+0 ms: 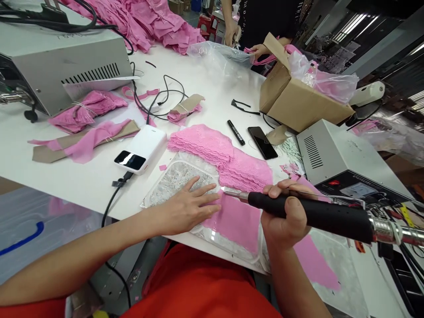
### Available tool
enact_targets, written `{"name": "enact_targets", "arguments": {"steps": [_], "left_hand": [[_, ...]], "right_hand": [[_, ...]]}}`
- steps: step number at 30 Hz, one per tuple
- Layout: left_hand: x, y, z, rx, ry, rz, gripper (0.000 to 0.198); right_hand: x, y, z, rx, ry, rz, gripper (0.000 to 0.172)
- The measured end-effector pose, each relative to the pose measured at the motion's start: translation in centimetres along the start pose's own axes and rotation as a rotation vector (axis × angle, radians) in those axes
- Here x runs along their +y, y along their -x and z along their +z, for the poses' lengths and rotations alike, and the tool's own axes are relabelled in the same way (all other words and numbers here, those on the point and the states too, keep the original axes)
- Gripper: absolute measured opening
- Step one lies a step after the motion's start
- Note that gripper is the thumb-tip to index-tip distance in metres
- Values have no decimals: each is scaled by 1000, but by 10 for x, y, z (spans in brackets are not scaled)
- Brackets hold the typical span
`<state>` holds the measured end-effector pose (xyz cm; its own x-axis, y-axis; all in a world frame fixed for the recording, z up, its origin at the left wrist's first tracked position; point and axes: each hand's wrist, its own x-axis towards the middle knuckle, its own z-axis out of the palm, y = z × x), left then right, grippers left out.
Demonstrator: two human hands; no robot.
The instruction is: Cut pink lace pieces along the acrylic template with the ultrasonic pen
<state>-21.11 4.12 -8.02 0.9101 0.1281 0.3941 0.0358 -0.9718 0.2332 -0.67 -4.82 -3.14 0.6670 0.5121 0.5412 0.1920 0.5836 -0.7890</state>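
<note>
My right hand (287,211) is closed around a black-handled ultrasonic cutter (311,214), its metal tip pointing left. That tip meets, or hovers just over, the upper left part of a pink fabric piece (240,221). The fabric lies flat on a clear plastic board (185,170) with a scratched surface. My left hand (185,207) rests open with fingers spread, its fingertips at the fabric's left edge. Just beyond the board sits a stack of scallop-edged pink lace pieces (228,154). Another pink piece (316,263) lies to the right, partly behind my right forearm.
A white power bank (142,148) with a cable stands left, near a grey machine box (66,57). A marker (236,132) and a phone (263,142) lie beyond the stack. A carton (298,95) and a second control box (347,159) stand right. Another person's hand (231,33) is across the table.
</note>
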Motion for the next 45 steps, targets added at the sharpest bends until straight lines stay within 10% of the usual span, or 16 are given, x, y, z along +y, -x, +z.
{"name": "enact_targets", "arguments": {"steps": [45], "left_hand": [[-4, -13, 2, 12, -19, 15, 22]], "right_hand": [[5, 0, 1, -74, -50, 8, 13]]}}
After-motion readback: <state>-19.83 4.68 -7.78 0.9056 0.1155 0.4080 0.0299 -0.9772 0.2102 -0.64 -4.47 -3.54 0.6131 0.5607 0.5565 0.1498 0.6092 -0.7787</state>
